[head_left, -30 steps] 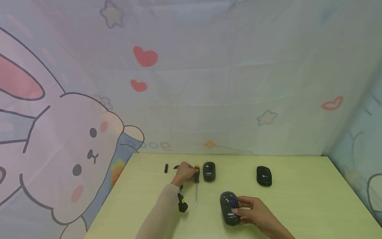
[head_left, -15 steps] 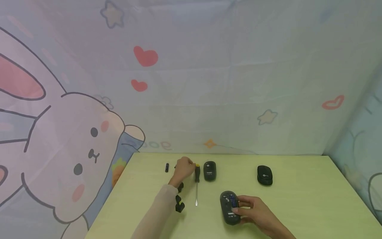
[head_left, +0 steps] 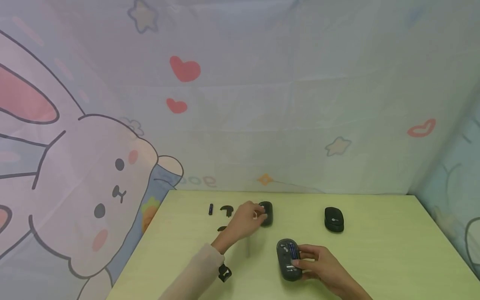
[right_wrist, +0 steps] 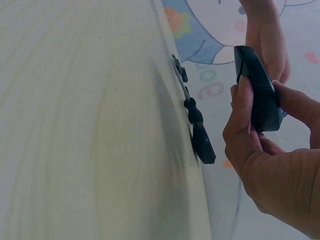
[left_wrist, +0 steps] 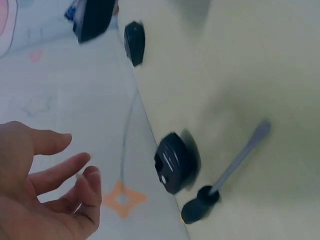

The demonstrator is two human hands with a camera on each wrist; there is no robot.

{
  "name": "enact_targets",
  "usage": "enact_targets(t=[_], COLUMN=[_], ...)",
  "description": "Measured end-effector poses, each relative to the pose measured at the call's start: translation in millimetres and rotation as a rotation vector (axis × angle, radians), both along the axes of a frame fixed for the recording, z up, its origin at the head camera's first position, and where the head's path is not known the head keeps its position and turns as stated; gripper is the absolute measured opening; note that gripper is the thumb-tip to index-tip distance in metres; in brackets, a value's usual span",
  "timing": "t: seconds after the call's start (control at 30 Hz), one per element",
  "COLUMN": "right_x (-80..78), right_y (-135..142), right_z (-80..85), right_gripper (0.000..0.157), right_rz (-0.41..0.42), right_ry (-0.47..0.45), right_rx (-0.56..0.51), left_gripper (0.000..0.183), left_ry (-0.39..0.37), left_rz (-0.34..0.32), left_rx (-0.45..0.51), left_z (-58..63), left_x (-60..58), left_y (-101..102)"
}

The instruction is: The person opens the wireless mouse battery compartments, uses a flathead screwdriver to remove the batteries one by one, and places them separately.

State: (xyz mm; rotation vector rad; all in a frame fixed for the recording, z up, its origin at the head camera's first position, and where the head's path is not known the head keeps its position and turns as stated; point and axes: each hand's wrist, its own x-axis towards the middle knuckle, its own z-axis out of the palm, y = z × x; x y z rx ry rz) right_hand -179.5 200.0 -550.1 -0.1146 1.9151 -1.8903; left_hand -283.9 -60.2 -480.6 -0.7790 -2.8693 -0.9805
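My right hand (head_left: 324, 264) grips a black computer mouse (head_left: 286, 266) by its side, underside up, thumb over its lower half. Blue batteries (head_left: 292, 250) show in its compartment. In the right wrist view the same mouse is seen edge-on, raised above the tabletop. My left hand (head_left: 245, 221) hovers over the table with loosely bent fingers and nothing between them, as the left wrist view confirms. Below it lies a screwdriver (left_wrist: 201, 206), its handle hidden from the head view. A second black mouse (left_wrist: 175, 164) lies beside the screwdriver, partly covered by my left fingertips in the head view.
Another black mouse (head_left: 333, 220) sits toward the back right. At the back left lie a loose battery (head_left: 211, 209) and a curved black piece (head_left: 227, 208). A strap-like black piece (head_left: 225, 273) shows by my left wrist. The patterned backdrop (head_left: 300, 125) rises behind the table.
My left hand has left the screwdriver handle and moved right and nearer the camera, toward the second mouse. The screwdriver stays on the table. My right hand and its mouse hold still.
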Motion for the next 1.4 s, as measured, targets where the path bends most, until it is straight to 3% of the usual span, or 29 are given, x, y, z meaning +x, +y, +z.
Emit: enact_targets(t=[0.13, 0.33, 0.43, 0.73, 0.93, 1.13, 1.4], right_x=[-0.2, -0.3, -0.5, -1.4, -1.7, -1.2, -1.1], right_y=[1, 2, 3, 6, 7, 8, 8], right_z=[-0.9, -1.8, -2.2, -3.9, -4.4, -4.6, -6.0], right_gripper=[0.081, 0.082, 0.082, 0.075, 0.076, 0.074, 0.072], right_rz=[0.000, 0.003, 0.005, 0.028, 0.023, 0.030, 0.028], right_ry=[0.007, 0.005, 0.003, 0.021, 0.018, 0.016, 0.022], right_rx=[-0.006, -0.008, -0.013, -0.052, -0.065, -0.063, -0.072], left_gripper=[0.024, 0.033, 0.034, 0.049, 0.057, 0.059, 0.052], left_ry=[-0.006, -0.100, -0.111, 0.008, 0.056, 0.102, 0.214], left_rz=[-0.082, -0.150, -0.175, -0.275, -0.345, -0.421, -0.438], left_rx=[-0.023, -0.009, -0.017, -0.152, -0.204, -0.235, -0.277], left_z=[1.3, 4.8, 6.0, 0.9, -9.6, -11.9, -16.6], left_x=[14.4, 33.7, 41.5, 60.0, 65.5, 68.5, 71.6], left_y=[10, 18, 20, 22, 24, 25, 27])
